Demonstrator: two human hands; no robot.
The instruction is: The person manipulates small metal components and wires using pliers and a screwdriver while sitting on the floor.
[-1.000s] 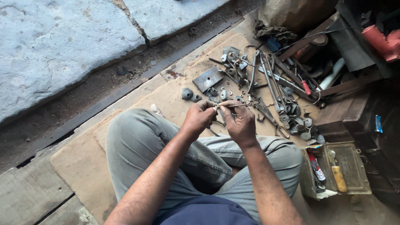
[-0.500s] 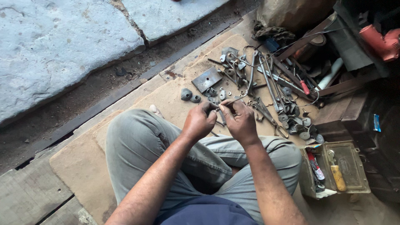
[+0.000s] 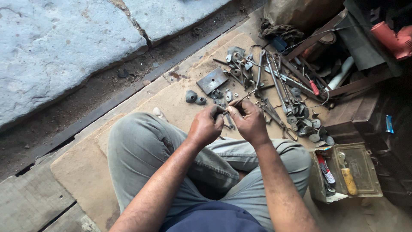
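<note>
Metal rod [image 3: 241, 98], thin and angled up to the right, is pinched between both hands: left hand [image 3: 205, 126] closed around its lower end, right hand [image 3: 249, 121] gripping just beside. A slip could flick it into the scattered metal parts [image 3: 274, 92] on the cardboard sheet [image 3: 86, 167] beyond. Olive metal box [image 3: 369, 178] at right holds a yellow-handled tool [image 3: 348, 180]; a small blue packet [image 3: 389, 123] lies farther right.

Both hands, left [image 3: 205, 127] and right [image 3: 248, 121], pinch thin metal rod [image 3: 241, 99] above scattered tools [image 3: 274, 92].
</note>
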